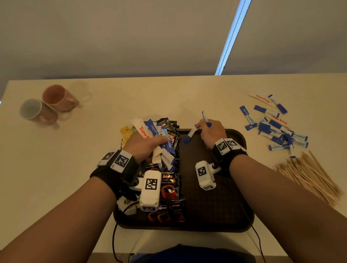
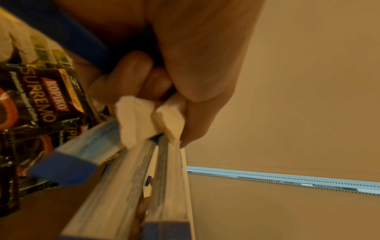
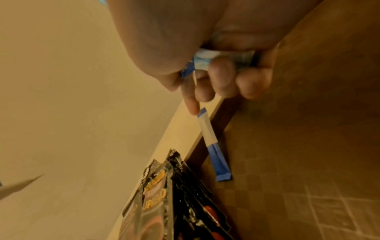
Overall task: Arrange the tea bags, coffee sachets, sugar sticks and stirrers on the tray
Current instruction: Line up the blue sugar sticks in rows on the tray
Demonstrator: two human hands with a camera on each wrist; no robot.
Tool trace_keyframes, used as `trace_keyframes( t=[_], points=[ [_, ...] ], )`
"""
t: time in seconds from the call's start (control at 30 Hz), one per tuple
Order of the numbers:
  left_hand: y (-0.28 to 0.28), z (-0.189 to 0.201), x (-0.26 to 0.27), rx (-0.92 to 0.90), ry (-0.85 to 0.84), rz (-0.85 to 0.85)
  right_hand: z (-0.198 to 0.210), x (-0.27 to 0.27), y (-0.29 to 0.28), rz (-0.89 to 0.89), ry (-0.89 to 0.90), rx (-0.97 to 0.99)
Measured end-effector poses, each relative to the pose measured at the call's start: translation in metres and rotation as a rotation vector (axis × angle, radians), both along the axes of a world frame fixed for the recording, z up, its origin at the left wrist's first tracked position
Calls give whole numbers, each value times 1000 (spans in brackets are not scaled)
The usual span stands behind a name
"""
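A dark brown tray (image 1: 220, 212) lies in front of me. Black coffee sachets (image 1: 169, 189) (image 2: 41, 95) (image 3: 164, 203) are stacked along its left side. My left hand (image 1: 147, 146) (image 2: 164, 97) grips a bundle of sugar sticks (image 1: 160, 136) (image 2: 139, 162) above them. My right hand (image 1: 209, 131) (image 3: 205, 81) holds blue-and-white sugar sticks (image 1: 206, 119) in its curled fingers at the tray's far edge. Its forefinger touches the end of one stick (image 1: 190, 135) (image 3: 213, 146) leaning on the tray's far rim. Yellow tea bags (image 1: 125, 131) peek out left of the left hand.
More sugar sticks (image 1: 275, 128) lie scattered on the table at the right, with a heap of wooden stirrers (image 1: 309, 177) nearer me. Two mugs (image 1: 47, 106) lie on their sides at the far left. Cables trail off the table's near edge.
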State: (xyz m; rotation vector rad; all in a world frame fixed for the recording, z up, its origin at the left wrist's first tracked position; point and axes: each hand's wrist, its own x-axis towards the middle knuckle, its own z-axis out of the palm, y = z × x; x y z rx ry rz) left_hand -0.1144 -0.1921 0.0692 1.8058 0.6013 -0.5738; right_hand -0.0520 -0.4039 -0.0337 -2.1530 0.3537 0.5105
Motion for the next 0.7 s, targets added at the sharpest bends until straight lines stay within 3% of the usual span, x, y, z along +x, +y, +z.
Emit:
trace_keyframes(
  t=[0.1, 0.43, 0.53, 0.7],
  points=[
    [0, 3, -1, -24, 5, 18, -1, 3, 1, 7, -43, 5],
    [3, -2, 1, -25, 25, 27, -5, 24, 3, 216, 17, -315],
    [1, -2, 2, -39, 19, 29, -1, 22, 2, 180, 14, -275],
    [-2, -5, 4, -31, 7, 32, 11, 2, -12, 130, -12, -46]
  ],
)
